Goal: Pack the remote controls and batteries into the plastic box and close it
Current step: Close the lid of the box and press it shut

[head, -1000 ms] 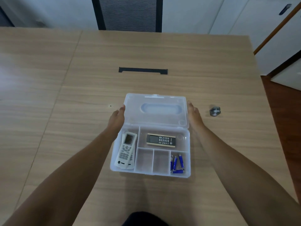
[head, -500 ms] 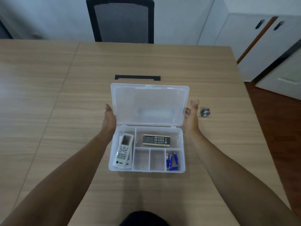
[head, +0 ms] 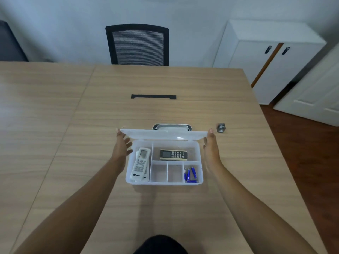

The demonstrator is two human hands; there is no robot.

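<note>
Plastic box (head: 200, 162) sat mid-table (head: 55, 143), lid (head: 165, 135) half lowered over it, not shut. White remote (head: 140, 164) lay in left compartment; black remote (head: 173, 155) in rear compartment; blue batteries (head: 190, 174) in front-right cell; two middle cells bare. Left hand (head: 121, 145) open, fingertips at lid's left end. Right hand (head: 211, 147) open, fingertips at lid's right end. Small metal object (head: 221, 127) just right of lid corner. Table's right edge well apart from box.

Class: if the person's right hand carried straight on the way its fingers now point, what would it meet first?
Likely nothing on bare table: the right hand points away past the lid corner; the small metal object sits slightly right. Depth is unclear.
</note>
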